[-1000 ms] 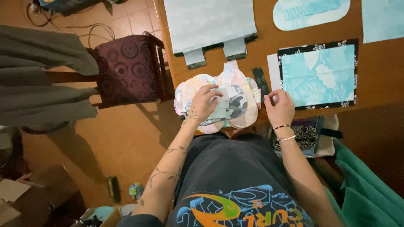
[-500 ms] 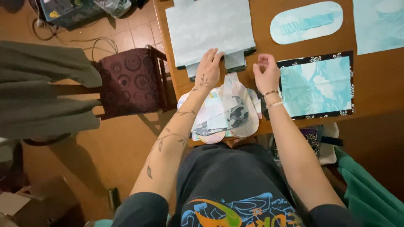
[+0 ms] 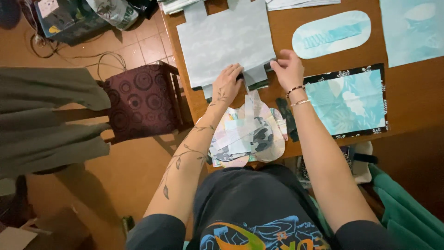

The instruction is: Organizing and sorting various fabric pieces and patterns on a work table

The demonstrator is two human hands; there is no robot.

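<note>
A large pale grey-blue cut fabric piece (image 3: 222, 39) with tabs at its near edge lies on the wooden table (image 3: 407, 102). My left hand (image 3: 226, 83) rests palm down on its near edge, fingers on the fabric. My right hand (image 3: 287, 68) pinches the fabric's near right corner by a tab. Just below the hands, at the table's near edge, sits a stack of rounded patterned fabric pieces (image 3: 249, 134).
A light blue oval piece (image 3: 330, 34) and a blue leaf-print rectangle with black border (image 3: 347, 99) lie to the right, more blue fabric (image 3: 411, 28) at far right. A maroon patterned chair (image 3: 141, 99) stands left of the table, with grey cloth (image 3: 46, 115) beyond it.
Both hands left the rounded stack and reached forward to the grey-blue piece's near edge. The view shifted closer over the table.
</note>
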